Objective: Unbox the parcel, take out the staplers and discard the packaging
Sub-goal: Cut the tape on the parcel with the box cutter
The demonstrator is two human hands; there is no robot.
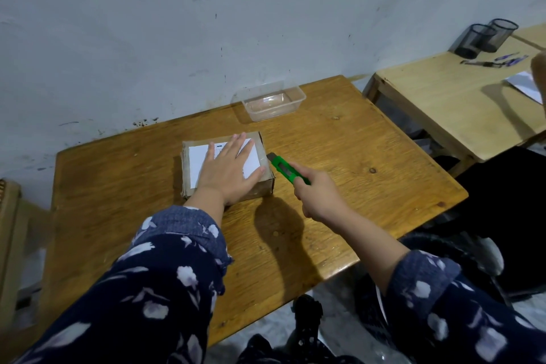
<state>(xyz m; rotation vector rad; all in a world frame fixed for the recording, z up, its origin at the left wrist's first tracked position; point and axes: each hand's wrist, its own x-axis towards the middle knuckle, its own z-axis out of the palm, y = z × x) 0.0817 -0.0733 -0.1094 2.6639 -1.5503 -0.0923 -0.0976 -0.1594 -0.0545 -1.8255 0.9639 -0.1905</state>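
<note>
A small brown cardboard parcel with a white label lies closed on the wooden table. My left hand presses flat on its top, fingers straight and spread. My right hand grips a green box cutter, whose tip touches the parcel's upper right edge. The staplers are not visible.
A clear plastic container stands behind the parcel near the wall. To the right is a lighter table with two dark mesh pen cups, pens and paper. A dark bag sits on the floor at the right.
</note>
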